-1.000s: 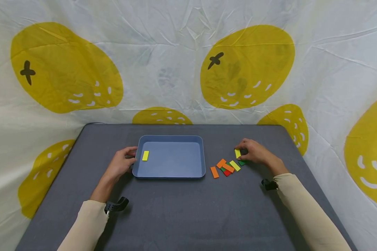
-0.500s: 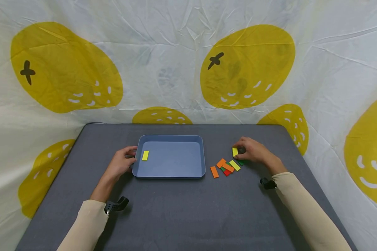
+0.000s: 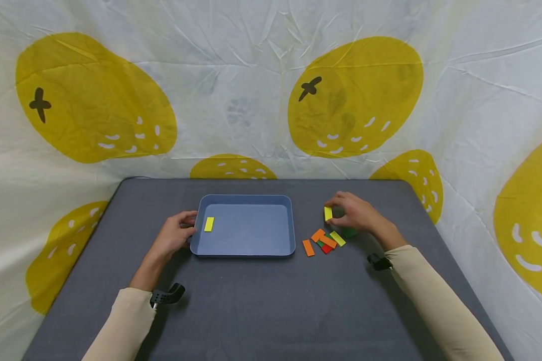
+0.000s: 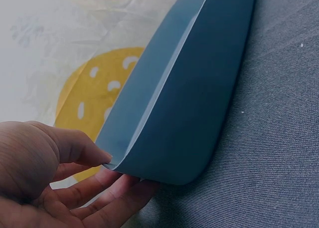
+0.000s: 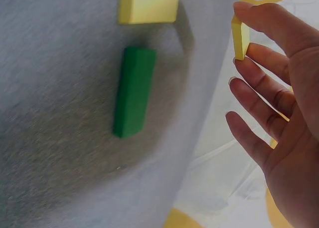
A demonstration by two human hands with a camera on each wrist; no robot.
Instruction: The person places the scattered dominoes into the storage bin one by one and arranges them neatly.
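— So where was the yellow block [image 3: 327,213] at that point?

— Pinched in my right hand [image 3: 353,214], thumb on one face and a fingertip [image 5: 249,11] on the other, held clear of the table [image 3: 271,301]. It was off the pile and to the right of the tray [image 3: 246,252], not over it. I judged a light pinch at the edges was enough for a thing that thin and flat; the other fingers of that hand were spread and touched nothing.

— And the left hand?

— My left hand [image 3: 173,235] sat at the tray's near left corner, thumb on the rim and fingers curled under the edge. I held it that way, I think, so that the tray would not slide on the grey cloth when something was dropped in.

— Was anything in the tray?

— One yellow piece [image 3: 209,224], lying flat by the left wall, near my left hand.

— What lay under your right hand?

— The rest of the pile [image 3: 325,241]: two orange pieces, a red one, another yellow one, and a green block [image 5: 133,92] flat on the table just below my palm. They overlapped loosely, so lifting from the outer edge looked like the way to leave the others undisturbed.

— Anything you could not make out?

— Whether there was a second green piece under the orange ones; it was too small to tell from the head view.
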